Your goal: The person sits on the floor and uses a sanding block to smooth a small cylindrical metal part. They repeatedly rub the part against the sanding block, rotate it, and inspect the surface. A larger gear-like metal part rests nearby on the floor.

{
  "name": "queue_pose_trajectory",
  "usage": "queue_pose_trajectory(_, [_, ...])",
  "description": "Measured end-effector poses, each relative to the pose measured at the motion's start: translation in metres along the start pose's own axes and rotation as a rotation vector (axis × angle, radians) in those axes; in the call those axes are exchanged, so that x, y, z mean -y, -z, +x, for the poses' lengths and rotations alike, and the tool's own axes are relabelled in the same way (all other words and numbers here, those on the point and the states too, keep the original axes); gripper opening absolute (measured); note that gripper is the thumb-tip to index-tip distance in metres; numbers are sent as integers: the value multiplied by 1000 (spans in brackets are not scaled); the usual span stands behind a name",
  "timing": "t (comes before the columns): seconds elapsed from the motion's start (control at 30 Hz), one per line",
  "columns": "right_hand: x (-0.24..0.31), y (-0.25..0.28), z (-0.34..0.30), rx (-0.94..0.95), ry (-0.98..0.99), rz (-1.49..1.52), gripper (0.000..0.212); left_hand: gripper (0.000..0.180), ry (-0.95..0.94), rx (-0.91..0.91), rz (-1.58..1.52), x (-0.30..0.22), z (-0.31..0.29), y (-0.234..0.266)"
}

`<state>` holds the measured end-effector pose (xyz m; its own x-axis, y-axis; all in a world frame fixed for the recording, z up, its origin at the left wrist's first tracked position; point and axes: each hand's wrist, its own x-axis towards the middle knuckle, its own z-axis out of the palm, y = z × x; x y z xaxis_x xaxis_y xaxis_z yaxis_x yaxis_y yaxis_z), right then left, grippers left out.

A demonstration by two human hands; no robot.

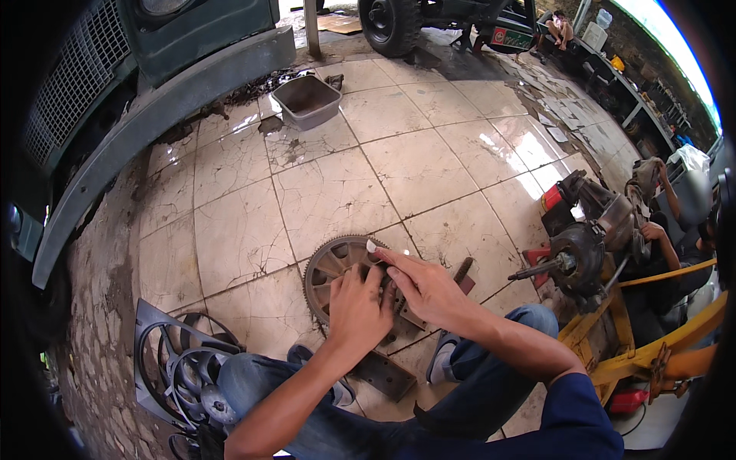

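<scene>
A round metal wheel with a toothed rim and spokes (327, 264) lies before me, low over the tiled floor; both hands cover its right part. My left hand (362, 307) is on the wheel with its fingers bent over the spokes and centre, gripping it. My right hand (429, 287) reaches across from the right, fingers closed, close to the left fingertips. From its fingers a small pale-tipped piece (372, 247) sticks out over the wheel's rim; its kind cannot be made out. Below the wheel, between my feet, lies a dark metal bar with holes (383, 374).
A fan and shroud (188, 376) lie by my left knee. To the right are a large mechanical assembly with a shaft (579, 257), a yellow metal frame (652, 360) and another person's arm (665, 238). A grey basin (307, 101) stands ahead, beside a vehicle bumper (176, 92).
</scene>
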<state>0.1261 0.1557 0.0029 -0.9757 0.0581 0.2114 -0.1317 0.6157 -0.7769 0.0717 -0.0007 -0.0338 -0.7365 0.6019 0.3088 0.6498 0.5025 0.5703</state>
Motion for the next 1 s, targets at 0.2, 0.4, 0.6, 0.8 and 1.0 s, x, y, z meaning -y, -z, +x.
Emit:
queue_pose_trajectory(0.2, [11, 12, -6, 139, -286, 120, 35, 32, -1, 74, -75, -3, -5, 0])
queue_pose_trajectory(0.4, [15, 15, -7, 64, -9, 167, 35, 30, -60, -93, 38, -8, -6, 16])
queue_pose_trajectory(0.6, [7, 11, -13, 126, 104, 12, 36, 30, 47, -128, 92, -12, -24, 4])
queue_pose_trajectory(0.8, [0, 3, -17, 165, 61, -26, 38, 35, 75, -116, -2, -2, -34, -10])
queue_pose_trajectory(1.0, [-8, -6, -16, 177, 29, -98, 36, 34, 102, -141, -132, 2, -37, -25])
